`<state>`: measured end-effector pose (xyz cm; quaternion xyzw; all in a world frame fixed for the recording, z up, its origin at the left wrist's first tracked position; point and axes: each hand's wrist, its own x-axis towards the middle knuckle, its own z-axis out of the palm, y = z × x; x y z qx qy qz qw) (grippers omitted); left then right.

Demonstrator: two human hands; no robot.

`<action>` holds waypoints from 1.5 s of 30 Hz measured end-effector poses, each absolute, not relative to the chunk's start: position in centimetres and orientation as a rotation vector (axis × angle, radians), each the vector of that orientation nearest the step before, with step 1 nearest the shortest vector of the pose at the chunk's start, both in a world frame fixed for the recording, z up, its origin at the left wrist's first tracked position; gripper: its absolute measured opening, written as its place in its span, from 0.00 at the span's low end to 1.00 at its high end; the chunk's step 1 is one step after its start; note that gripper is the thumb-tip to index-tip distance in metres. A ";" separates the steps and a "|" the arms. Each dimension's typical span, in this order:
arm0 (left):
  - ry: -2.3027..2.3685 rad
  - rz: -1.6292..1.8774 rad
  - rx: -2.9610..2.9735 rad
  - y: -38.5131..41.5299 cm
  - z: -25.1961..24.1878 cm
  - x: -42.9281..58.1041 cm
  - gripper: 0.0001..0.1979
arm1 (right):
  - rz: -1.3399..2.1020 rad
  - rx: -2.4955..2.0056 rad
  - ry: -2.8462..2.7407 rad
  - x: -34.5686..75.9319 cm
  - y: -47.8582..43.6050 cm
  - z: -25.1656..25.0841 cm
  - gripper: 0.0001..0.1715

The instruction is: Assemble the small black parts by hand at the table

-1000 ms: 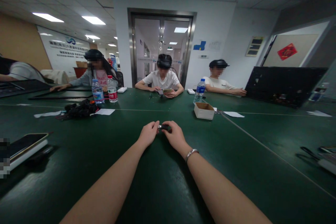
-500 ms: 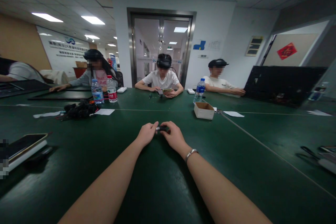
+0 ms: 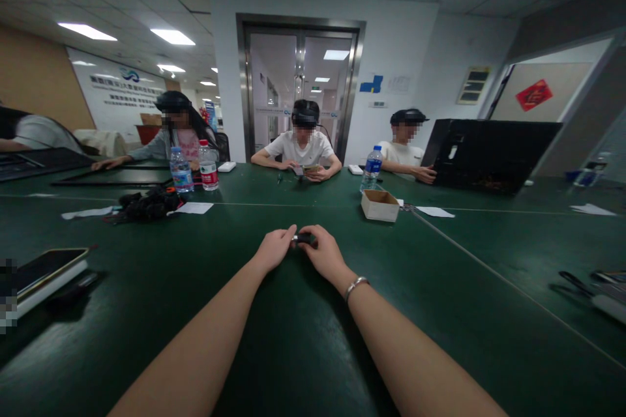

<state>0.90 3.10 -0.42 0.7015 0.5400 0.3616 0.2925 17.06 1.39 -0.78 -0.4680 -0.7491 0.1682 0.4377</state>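
A small black stick with a silvery end (image 3: 304, 238) lies level between my two hands, just over the table's middle. My right hand (image 3: 323, 249) is closed round its black end, thumb and fingers pinching it. At the silvery end is my left hand (image 3: 274, 249), its fingers closed on that part. Most of the stick is covered by my fingers, so its exact kind does not show. A silver bracelet (image 3: 356, 288) circles my right wrist.
The green table (image 3: 440, 313) carries a small cardboard box (image 3: 380, 206), water bottles (image 3: 372, 169), a black cable bundle (image 3: 151, 203) and a phone (image 3: 44, 273) on a white block. Opposite, several people sit; one person's hand (image 3: 426, 174) touches a large black panel (image 3: 484, 156).
The person at the right has turned and shifted the large black panel leftward. My hands and the small stick stay almost still.
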 end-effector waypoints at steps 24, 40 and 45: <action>1.355 0.957 1.883 3.3 -0.6 0.8 0.23 | 0.427 -1.170 -1.841 17.1 1.5 -0.8 0.13; 1.346 0.953 1.862 3.3 -0.6 0.7 0.23 | 0.447 -1.162 -1.860 17.0 1.4 -0.8 0.13; 1.371 0.969 1.836 3.1 -0.5 0.7 0.26 | 0.442 -1.167 -1.865 17.0 1.4 -0.7 0.13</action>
